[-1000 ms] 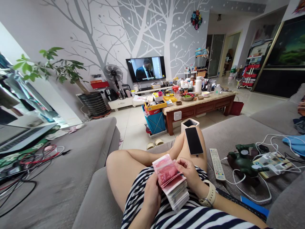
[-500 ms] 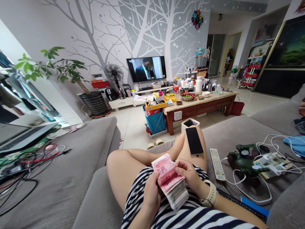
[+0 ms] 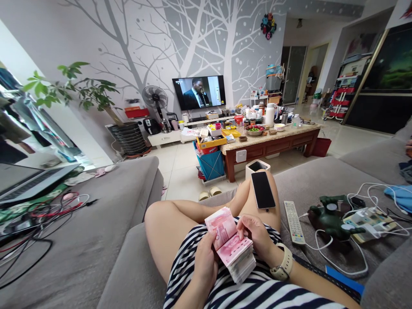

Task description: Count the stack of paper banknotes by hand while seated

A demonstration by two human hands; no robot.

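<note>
On my lap lies a thick stack of pink banknotes (image 3: 234,249), folded open so that the upper part leans back and a printed portrait shows on the lower part. My left hand (image 3: 205,256) grips the stack from the left, thumb pressed over its front face. At the right edge is my right hand (image 3: 254,234), closed with curled fingers, its fingertips against the top note. Part of its grip is hidden by its own fingers. A cream-strapped watch (image 3: 282,262) is on the right wrist. A black-screened phone (image 3: 263,190) rests on my right thigh.
To the right on the grey sofa lie a remote control (image 3: 294,222), a dark green figure-shaped holder (image 3: 331,219) and a power strip (image 3: 370,224) with white cables. A laptop (image 3: 35,182) and tangled cords are at left. Ahead stands a cluttered coffee table (image 3: 270,146).
The note that was bent in mid-turn now lies back against the upper part, baring a portrait note beneath. My right fingers have curled inward, while my left hand keeps its hold.
</note>
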